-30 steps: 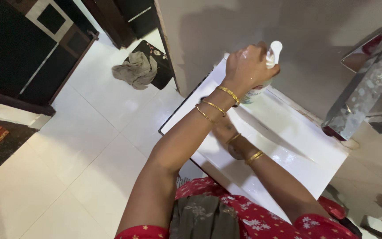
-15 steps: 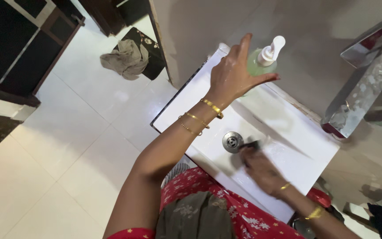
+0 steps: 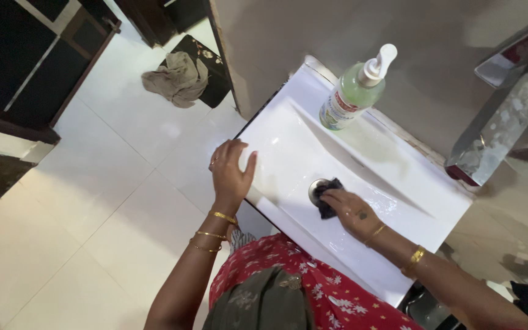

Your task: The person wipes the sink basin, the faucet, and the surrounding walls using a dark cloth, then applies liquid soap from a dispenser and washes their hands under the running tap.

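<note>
My right hand (image 3: pixel 351 209) presses a small dark cloth (image 3: pixel 327 197) onto the metal drain (image 3: pixel 316 186) in the white wash basin (image 3: pixel 398 201). My left hand (image 3: pixel 230 172) rests flat on the basin's front left rim, fingers spread, holding nothing. A green soap bottle with a white pump (image 3: pixel 355 88) stands on the basin's back edge, apart from both hands. Gold bangles are on both wrists.
A chrome tap (image 3: pixel 502 116) juts out at the right above the basin. A grey rag (image 3: pixel 175 79) lies on a dark mat on the white tiled floor. Dark cabinets stand at the upper left. A grey wall runs behind the basin.
My left hand let go of the soap pump and came down onto the basin's front rim. My right hand moved with the dark cloth onto the drain.
</note>
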